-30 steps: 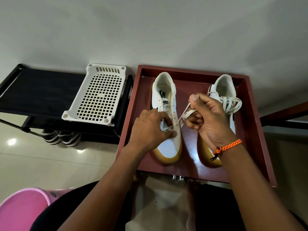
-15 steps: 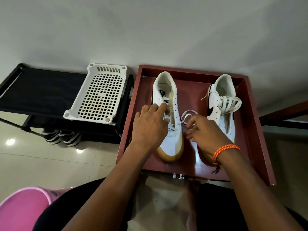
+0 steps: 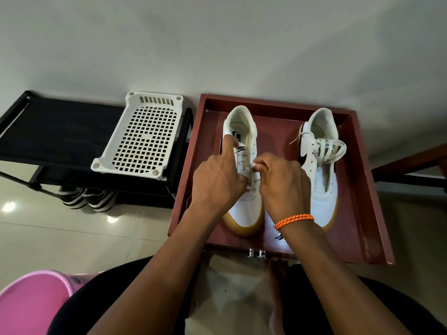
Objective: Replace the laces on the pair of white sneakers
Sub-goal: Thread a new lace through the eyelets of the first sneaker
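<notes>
Largest in view is a pale wall [image 3: 217,44] beyond my hands, with shiny floor tiles [image 3: 60,233] below and to the left of them. Under both my hands sits a dark red tray [image 3: 358,189], its near edge close to my lap. Left of my left hand stands a black rack [image 3: 48,131] with a white plastic grid basket [image 3: 142,141] resting tilted on its right end, and striped shoes [image 3: 87,199] tucked beneath it. A pink tub [image 3: 31,301] sits far down and left, beside my left forearm.

Two white sneakers with tan soles stand in the tray, toes toward me. The left sneaker [image 3: 244,209] lies directly under my hands; the right sneaker [image 3: 321,165] stands just right of my right hand, its white lace [image 3: 331,148] bunched loosely across the tongue.

My left hand [image 3: 217,182] rests on the left sneaker, index finger stretched along its far left edge, the other fingers curled over the eyelets. My right hand [image 3: 280,184], an orange cord bracelet [image 3: 294,220] on its wrist, pinches a bit of white lace end [image 3: 254,165] between thumb and fingertips above the tongue. I cannot tell whether my left fingers hold any lace.
</notes>
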